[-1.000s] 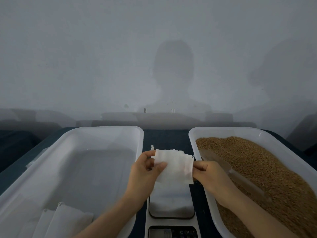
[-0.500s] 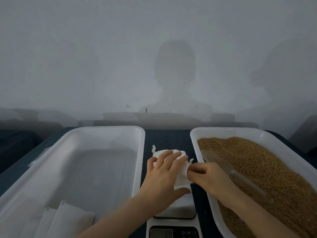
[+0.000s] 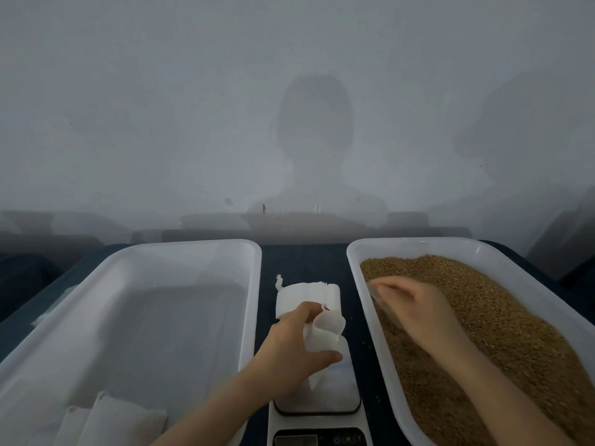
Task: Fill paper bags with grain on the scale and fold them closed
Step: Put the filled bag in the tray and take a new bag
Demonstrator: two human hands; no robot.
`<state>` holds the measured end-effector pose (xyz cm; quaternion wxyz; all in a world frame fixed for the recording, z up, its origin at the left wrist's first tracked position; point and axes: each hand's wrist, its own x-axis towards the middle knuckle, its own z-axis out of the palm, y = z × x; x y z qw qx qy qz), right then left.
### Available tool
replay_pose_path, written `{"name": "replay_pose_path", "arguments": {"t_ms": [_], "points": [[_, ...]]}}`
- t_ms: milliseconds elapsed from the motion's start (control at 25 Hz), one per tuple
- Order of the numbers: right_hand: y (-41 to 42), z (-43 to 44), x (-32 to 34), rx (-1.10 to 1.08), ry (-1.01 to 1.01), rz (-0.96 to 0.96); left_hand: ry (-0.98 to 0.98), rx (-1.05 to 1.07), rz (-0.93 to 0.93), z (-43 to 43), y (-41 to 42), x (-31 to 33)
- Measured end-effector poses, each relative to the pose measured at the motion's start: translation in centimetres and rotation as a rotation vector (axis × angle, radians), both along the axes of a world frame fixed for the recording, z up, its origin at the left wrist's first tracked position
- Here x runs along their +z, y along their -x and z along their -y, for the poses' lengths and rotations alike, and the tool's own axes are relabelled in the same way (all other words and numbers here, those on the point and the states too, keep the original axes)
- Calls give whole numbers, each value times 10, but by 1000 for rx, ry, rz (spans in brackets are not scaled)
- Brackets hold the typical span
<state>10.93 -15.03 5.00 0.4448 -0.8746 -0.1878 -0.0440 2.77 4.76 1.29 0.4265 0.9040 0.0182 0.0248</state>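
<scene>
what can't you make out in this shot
Head view only:
The scale display: cut off by the bottom edge, reading illegible.
The right hand: motion-blurred over the grain; whether its fingers hold anything is unclear.
Inside of the paper bag: hidden by its own wall and the left hand gripping it.
The bags in the left tray: cropped by the bottom edge.

bare left grip (image 3: 297, 344), bare right grip (image 3: 425, 313), bare forearms (image 3: 225, 410)

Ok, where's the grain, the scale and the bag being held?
grain (image 3: 489, 317), head view, middle of the heap.
scale (image 3: 338, 391), head view, bare weighing plate.
paper bag (image 3: 326, 328), head view, its curled open top.
</scene>
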Motion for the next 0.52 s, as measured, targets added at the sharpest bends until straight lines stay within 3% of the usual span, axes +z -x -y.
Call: {"name": "replay_pose_path", "arguments": {"t_ms": [240, 520], "points": [[-44, 62, -15, -165, 957, -33, 69, -62, -67, -3, 0, 3], [-47, 70, -33, -104, 728, -133, 75, -60, -47, -1, 4, 7]]}}
